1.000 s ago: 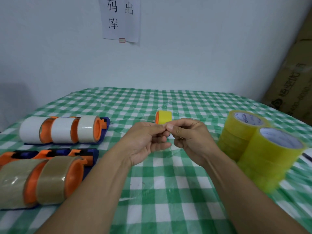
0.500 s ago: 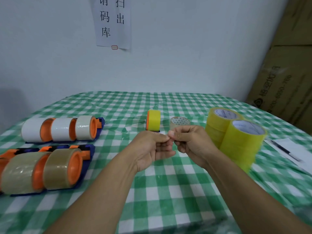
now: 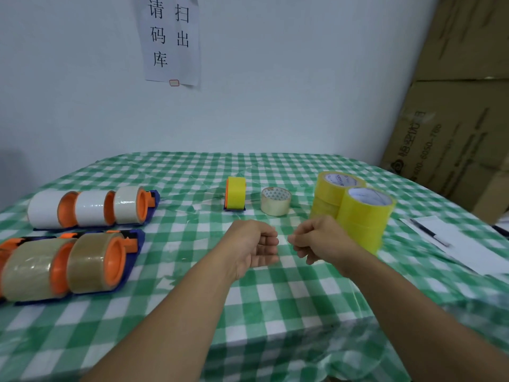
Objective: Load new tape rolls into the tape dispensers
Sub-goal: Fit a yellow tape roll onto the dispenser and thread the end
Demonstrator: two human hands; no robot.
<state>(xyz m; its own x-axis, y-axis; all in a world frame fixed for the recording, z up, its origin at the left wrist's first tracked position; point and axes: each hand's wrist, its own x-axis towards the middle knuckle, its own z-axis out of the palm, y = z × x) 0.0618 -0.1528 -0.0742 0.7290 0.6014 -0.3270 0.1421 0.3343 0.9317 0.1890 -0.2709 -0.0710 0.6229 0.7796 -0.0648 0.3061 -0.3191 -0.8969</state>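
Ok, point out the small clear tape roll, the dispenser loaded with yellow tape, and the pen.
clear tape roll (image 3: 275, 208), head view, outer side wall.
yellow-tape dispenser (image 3: 237, 195), head view, yellow tape face.
pen (image 3: 428, 232), head view, mid-barrel.
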